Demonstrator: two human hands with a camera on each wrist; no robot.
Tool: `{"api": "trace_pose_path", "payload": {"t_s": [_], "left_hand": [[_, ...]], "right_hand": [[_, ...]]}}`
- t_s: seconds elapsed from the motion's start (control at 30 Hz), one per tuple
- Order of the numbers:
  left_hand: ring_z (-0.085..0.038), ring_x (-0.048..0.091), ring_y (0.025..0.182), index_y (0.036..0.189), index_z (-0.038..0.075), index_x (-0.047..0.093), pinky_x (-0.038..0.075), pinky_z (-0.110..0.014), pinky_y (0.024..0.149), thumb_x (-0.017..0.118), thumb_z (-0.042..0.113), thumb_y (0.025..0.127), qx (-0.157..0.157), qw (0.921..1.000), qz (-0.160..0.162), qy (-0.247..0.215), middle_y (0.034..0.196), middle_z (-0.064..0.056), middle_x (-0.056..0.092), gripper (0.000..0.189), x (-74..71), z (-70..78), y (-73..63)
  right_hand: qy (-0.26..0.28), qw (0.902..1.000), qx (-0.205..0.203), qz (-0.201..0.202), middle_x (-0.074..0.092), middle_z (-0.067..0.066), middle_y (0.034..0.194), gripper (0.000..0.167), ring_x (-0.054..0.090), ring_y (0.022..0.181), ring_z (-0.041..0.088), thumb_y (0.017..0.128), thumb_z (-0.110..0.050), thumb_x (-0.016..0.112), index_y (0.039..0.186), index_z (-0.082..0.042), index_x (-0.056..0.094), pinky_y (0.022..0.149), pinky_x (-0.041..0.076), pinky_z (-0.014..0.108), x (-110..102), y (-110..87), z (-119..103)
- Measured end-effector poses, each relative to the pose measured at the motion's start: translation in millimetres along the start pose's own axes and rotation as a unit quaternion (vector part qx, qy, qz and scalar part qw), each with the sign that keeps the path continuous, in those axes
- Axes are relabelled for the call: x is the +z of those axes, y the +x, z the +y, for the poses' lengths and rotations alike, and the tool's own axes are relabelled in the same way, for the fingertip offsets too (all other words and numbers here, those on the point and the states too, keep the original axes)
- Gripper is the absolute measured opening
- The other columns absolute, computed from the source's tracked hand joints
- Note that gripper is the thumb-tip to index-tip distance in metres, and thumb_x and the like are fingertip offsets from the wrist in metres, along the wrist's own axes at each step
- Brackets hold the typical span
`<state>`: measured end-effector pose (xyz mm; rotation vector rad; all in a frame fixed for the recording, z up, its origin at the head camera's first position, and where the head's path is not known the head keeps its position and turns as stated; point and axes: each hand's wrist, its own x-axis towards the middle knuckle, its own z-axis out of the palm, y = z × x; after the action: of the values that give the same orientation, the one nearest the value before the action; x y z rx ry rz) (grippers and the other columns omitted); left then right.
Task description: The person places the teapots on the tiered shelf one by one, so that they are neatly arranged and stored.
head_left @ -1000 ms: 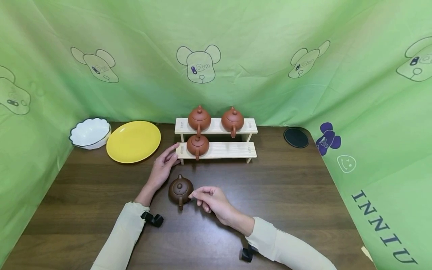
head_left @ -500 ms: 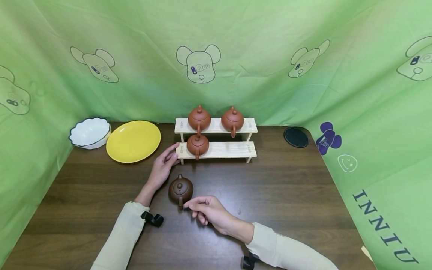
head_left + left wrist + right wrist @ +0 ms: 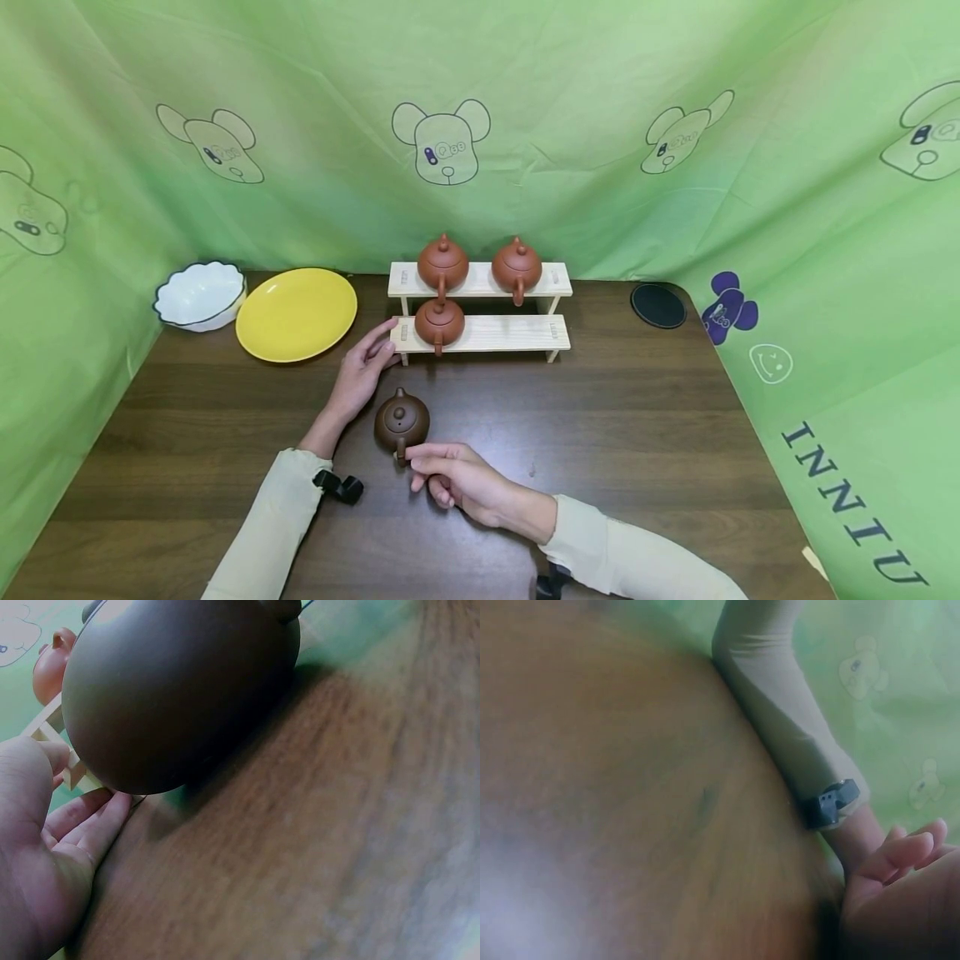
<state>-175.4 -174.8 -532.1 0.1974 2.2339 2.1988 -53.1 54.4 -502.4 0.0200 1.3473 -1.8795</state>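
A dark brown teapot (image 3: 401,421) stands on the table with its handle toward me. My right hand (image 3: 465,483) pinches that handle, and a fingertip shows on its far side. My left hand (image 3: 357,379) holds the left end of the lower step of a two-tier wooden stand (image 3: 510,333). Seen from the left wrist, the brown teapot (image 3: 180,690) fills the upper middle, beside the left hand (image 3: 45,847). One reddish teapot (image 3: 439,322) sits on the lower step. Two more, a left teapot (image 3: 443,264) and a right teapot (image 3: 517,266), sit on the upper step.
A yellow plate (image 3: 296,315) and a white scalloped bowl (image 3: 201,293) stand at the back left. At the back right lies a round black coaster (image 3: 658,306). Green printed cloth (image 3: 562,125) hangs behind and at both sides of the wooden table (image 3: 637,433).
My right hand has moved from the brown teapot's right side toward me, and its fingers have taken hold of the handle. The left hand and the teapots have stayed in place.
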Motion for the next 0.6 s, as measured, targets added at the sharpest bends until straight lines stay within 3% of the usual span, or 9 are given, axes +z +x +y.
{"api": "trace_pose_path", "payload": {"t_s": [0.2, 0.37, 0.6], "left_hand": [[0.001, 0.065, 0.127, 0.166, 0.003, 0.051, 0.062, -0.026, 0.109, 0.053, 0.007, 0.118, -0.001, 1.0000, 0.001, -0.001, 0.166, -0.021, 0.053, 0.048, 0.4, 0.0, -0.4], [0.001, 0.064, 0.128, 0.166, 0.002, 0.050, 0.061, -0.025, 0.109, 0.052, 0.007, 0.118, 0.000, 1.0000, -0.001, -0.002, 0.168, -0.021, 0.051, 0.048, 0.5, 0.0, -0.7], [0.001, 0.065, 0.128, 0.166, 0.002, 0.050, 0.061, -0.024, 0.109, 0.052, 0.008, 0.118, 0.000, 1.0000, 0.000, 0.000, 0.168, -0.020, 0.050, 0.048, 0.7, 1.7, -0.6]], "right_hand": [[0.007, 0.9999, 0.006, -0.008, 0.071, -0.005, 0.082, 0.028, 0.045, 0.053, -0.001, 0.109, -0.008, 0.064, 0.135, 0.001, 0.072, 0.049, 0.036, 0.011, 0.7, 2.5, 1.1], [0.008, 0.9999, -0.005, -0.006, 0.067, -0.005, 0.079, 0.025, 0.045, 0.052, 0.000, 0.109, -0.010, 0.066, 0.129, 0.002, 0.075, 0.048, 0.034, 0.012, -1.3, 1.7, 1.5], [-0.015, 0.9995, -0.013, -0.022, 0.070, -0.004, 0.080, 0.036, 0.045, 0.052, 0.000, 0.110, -0.010, 0.064, 0.141, 0.008, 0.069, 0.046, 0.036, 0.011, -1.9, 4.1, 1.7]]}}
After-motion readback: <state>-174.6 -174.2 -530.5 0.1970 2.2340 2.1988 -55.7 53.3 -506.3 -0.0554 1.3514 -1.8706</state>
